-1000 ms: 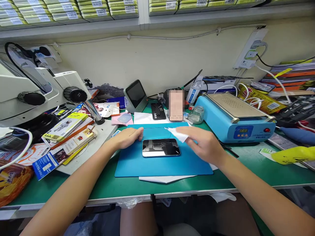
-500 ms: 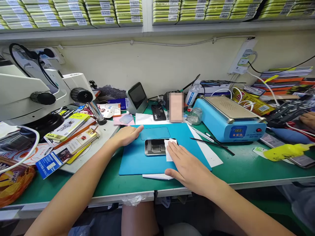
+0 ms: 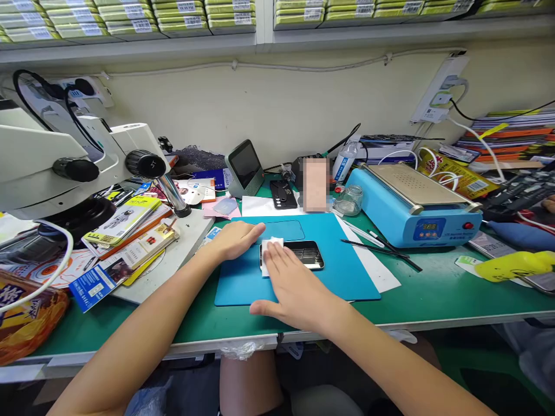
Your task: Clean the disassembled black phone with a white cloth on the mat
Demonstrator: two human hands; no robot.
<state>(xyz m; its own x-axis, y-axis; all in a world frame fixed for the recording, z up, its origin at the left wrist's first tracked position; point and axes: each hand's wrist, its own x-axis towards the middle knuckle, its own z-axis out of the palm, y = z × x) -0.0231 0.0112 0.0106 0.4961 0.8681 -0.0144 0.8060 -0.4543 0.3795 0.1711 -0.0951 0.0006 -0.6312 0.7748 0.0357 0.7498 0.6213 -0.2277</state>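
Note:
A phone (image 3: 310, 254) with a dark, glossy face lies across the blue mat (image 3: 342, 283). My right hand (image 3: 299, 283) presses a folded white tissue (image 3: 267, 267) onto the phone's left end, its fingers straight and together, thumb apart. Beside that end, at the mat's upper left, is my left hand (image 3: 236, 240), thumb stretched out; its other fingers are mostly hidden, and whether it touches the phone I cannot tell. Behind the phone, a thin dark outline (image 3: 281, 222) of a rounded rectangle shows on the mat.
Right of the mat stand a blue heated-plate machine (image 3: 416, 214) and black tweezers (image 3: 390, 251). A yellow bottle (image 3: 514, 266) lies farther right. At left are a microscope (image 3: 52, 167) and stacked booklets (image 3: 121, 222). A small screen (image 3: 245, 167) and a glass jar (image 3: 349, 199) stand behind.
My right hand has slid the tissue leftward from the phone's right end to its left end, uncovering the right part. White paper at the mat's front edge no longer shows there.

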